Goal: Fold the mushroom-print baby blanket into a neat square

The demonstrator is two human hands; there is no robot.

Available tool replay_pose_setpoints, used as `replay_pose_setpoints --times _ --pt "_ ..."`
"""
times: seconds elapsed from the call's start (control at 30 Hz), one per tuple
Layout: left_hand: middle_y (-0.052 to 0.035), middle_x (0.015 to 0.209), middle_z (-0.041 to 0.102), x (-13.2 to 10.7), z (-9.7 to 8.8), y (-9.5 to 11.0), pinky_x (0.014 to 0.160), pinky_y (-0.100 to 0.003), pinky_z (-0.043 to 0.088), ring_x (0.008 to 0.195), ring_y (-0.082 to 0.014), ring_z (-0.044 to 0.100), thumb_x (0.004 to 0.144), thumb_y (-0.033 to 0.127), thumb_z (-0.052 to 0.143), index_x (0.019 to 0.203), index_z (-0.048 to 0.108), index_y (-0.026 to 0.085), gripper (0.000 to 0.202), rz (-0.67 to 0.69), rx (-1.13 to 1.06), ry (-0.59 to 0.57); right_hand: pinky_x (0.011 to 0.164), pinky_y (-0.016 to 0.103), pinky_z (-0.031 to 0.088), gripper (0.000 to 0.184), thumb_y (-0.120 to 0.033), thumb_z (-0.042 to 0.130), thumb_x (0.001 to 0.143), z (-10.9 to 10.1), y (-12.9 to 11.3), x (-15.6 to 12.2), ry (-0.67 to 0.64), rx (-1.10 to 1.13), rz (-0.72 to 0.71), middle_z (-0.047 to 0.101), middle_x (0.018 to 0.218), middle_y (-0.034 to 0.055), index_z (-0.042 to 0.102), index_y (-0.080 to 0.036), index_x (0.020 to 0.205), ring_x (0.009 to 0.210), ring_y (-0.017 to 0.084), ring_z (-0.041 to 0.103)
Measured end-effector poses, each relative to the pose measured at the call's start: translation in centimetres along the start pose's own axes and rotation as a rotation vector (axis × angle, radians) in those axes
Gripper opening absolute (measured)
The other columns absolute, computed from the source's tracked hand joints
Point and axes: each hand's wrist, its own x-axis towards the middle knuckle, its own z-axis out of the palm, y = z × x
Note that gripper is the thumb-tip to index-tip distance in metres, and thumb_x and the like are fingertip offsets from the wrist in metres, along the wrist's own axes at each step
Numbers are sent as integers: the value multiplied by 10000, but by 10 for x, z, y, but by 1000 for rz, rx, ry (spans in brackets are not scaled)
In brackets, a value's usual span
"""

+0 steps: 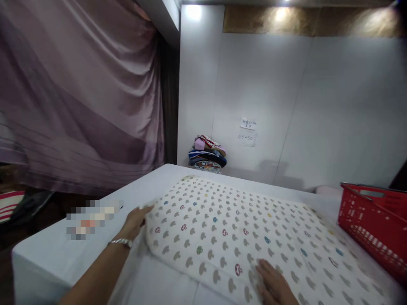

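One mushroom-printed cloth (222, 220), off-white with mostly grey motifs and scattered red, blue, green and yellow ones, is being borne broad and nearly flat by a white table (136, 190). Its left margin is being touched by the left hand (136, 220), a silvery bracelet (121, 242) being worn at that wrist; whether the margin is being pinched or merely pressed cannot be told, the fingertips being partly lost against the fabric. Its near margin is being covered by the right hand (274, 283), which is being held open and low, palm down, with no clear grip being shown. Weight: the piece is being judged light for its spread, though the number of layers is being concealed. Stiffness: it is being rated soft and limp, liable to be rucked if it is being pushed from one point only. Surface: moderate slip over the smooth tabletop is being presumed. Fragility: little is being feared beyond creasing. Holding points: the rounded near-left corner and the near margin are being recommended, so that the edge is being kept taut between two hands. Adjacent stock: one red basket (365, 222) is being stood beside the cloth's right side; one stack of folded textiles (207, 154) is being seen beyond the table's far edge.
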Motion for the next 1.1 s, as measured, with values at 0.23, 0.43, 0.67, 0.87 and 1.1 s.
replay_pose_setpoints --times 0.23,0.43,0.67,0.87,1.1 --pt "-30 770 624 -80 123 209 671 -280 436 740 -164 543 704 270 568 804 590 163 149 444 -313 -283 1003 416 399 615 -600 577 765 -57 -95 41 133 924 207 537 1312 66 522 -249 1267 1203 261 491" --pt "-74 902 639 -244 226 264 685 -327 425 803 -198 571 722 195 512 855 587 210 154 1033 -74 -784 844 405 488 564 -671 545 719 -97 -65 13 307 1192 394 680 1030 80 608 -196 1017 1036 291 600" --pt "-87 1165 555 -286 240 200 924 -419 387 1092 -260 478 748 336 588 1054 539 241 324 1344 -80 -1040 564 248 448 229 -304 688 669 -96 -28 -57 280 1147 581 659 703 -7 614 -202 861 635 158 606" --pt "-55 1276 490 -257 212 172 1015 -410 326 1156 -237 425 712 250 634 1202 458 281 522 1266 -10 -959 421 200 353 147 -181 637 622 -101 -22 -39 143 1072 555 562 553 -43 620 -194 768 432 86 454" --pt "-45 1303 503 -230 200 169 1023 -391 338 1207 -205 430 721 57 470 1263 448 257 578 1258 94 -692 553 215 482 203 -195 692 609 -220 -25 -19 395 1017 298 633 684 -11 614 -176 796 576 113 561"
